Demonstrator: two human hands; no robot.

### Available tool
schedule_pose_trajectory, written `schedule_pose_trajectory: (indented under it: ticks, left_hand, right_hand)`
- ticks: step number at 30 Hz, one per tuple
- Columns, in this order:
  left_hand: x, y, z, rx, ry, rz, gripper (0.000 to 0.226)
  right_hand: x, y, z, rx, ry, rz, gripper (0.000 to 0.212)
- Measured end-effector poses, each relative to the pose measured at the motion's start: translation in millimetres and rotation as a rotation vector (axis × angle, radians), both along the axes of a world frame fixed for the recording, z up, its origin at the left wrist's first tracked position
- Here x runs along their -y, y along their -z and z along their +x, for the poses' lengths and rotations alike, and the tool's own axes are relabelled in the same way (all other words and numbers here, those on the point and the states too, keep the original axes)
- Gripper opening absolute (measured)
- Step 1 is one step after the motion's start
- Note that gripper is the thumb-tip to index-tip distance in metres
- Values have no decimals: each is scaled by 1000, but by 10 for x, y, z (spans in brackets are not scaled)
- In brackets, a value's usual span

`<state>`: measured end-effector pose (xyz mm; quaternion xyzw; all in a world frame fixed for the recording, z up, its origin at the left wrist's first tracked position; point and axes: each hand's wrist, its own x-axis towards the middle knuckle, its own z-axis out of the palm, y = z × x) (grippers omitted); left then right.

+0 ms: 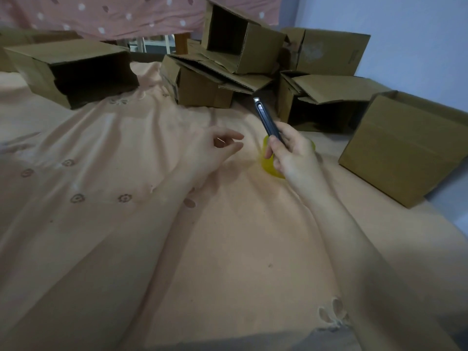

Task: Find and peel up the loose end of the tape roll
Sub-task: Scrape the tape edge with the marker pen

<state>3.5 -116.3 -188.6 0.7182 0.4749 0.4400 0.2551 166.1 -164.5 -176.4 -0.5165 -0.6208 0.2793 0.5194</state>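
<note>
A yellow tape roll lies on the peach bedsheet, mostly hidden behind my right hand. My right hand grips a dark utility knife, which points up and away with its metal tip at the top. My left hand hovers just left of the roll, fingers loosely curved, holding nothing. The tape's loose end is not visible.
Several open cardboard boxes ring the far side of the bed: one at the left, a pile in the middle, and a closed-sided one at the right. A pink dotted cloth hangs behind.
</note>
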Motion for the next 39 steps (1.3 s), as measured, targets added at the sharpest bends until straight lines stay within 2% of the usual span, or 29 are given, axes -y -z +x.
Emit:
schedule_pose_trajectory:
  ticks: [3,7,17,20,26,31,34,39]
  left_hand:
    - [13,-26,-14,-42,32,5,11]
    - [21,-56,-75,4,52,-6,9]
    - [-4,13,-68,11,-26,17,2]
    - [19,33,0,41,-33,9,9]
    - [-4,76,22,69,-30,19,10]
    - [-11,110,42,1,-7,64,13]
    - [-8,105,62,-16,-3,89,12]
    - [-13,122,75,8,0,97,9]
  right_hand:
    - [1,38,-17,156,57,93,35]
    - [-41,61,19,242,67,129,35]
    - [-62,101,68,264,87,113,27]
    - [-72,110,66,259,125,114,20]
    - [-35,114,60,298,198,72,18]
    - [65,14,132,378,236,119,15]
    - [172,14,170,456,253,127,19]
    - [277,106,158,434,277,67,27]
